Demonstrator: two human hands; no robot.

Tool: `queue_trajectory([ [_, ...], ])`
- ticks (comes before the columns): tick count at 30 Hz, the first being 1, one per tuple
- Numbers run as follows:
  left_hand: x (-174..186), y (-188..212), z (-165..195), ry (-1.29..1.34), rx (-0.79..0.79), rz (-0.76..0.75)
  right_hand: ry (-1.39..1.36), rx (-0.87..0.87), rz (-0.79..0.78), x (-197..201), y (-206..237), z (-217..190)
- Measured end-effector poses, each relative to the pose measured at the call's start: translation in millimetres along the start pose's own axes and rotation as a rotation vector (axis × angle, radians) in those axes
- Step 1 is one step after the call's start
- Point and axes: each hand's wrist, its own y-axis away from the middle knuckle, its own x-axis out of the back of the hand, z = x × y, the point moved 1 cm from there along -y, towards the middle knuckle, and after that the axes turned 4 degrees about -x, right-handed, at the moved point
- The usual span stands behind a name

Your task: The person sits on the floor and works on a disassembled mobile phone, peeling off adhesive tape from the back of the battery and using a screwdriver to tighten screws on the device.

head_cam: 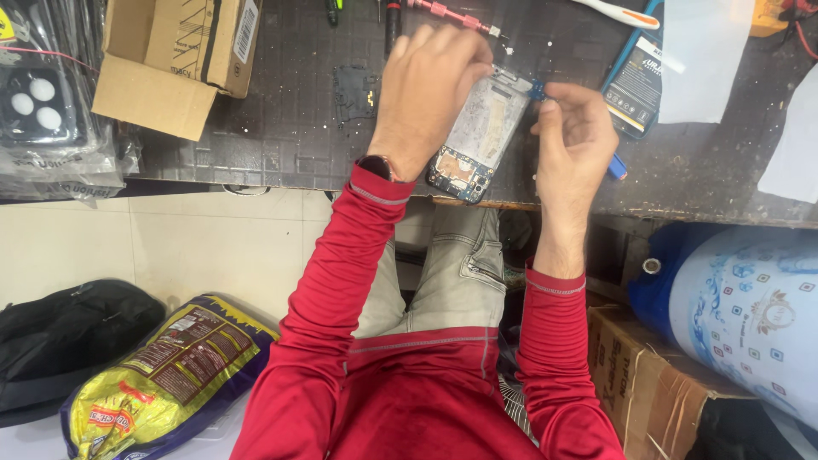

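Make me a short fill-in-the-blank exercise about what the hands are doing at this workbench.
1. The left hand steadies an opened ____ lying on the dark workbench.
2. The right hand pinches a small ____-coloured part at the top of the phone.
3. Both sleeves are ____.
4. An open ____ box sits left of the hands.

Missing words: phone; blue; red; cardboard

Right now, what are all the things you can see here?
Opened phone: one, silvery inside, on the dark worktop, between both hands.
Cardboard box: one, brown, open, top left.
Screwdriver: one, pink, top middle.
Snack bag: one, yellow and purple, on the floor, left.
Black bag: one, far left floor.
Water jug: one, pale blue, right.
Left hand: holds the phone.
Right hand: pinches a small blue part at the phone's top.
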Motion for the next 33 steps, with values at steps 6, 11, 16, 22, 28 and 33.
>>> queue_trajectory([
  [6,0,6,-2,0.614,0.235,0.073,-0.112,0.037,-0.049,-12,-21,6],
  [11,-2,8,-9,0.843,0.287,0.113,-0.116,0.041,-0.155,-31,-39,4],
  [16,-6,10,-13,0.864,0.307,0.067,-0.114,0.053,-0.165,-45,-42,7],
  [22,-15,14,-23,0.861,0.342,0.064,-0.164,0.045,-0.183,-43,-38,19],
  [28,-19,21,-27,0.875,0.322,0.067,-0.246,0.018,-0.218,-45,-37,19],
  [33,-21,22,-30,0.994,0.331,0.078,-0.245,0.026,-0.2,-43,-33,16],
])
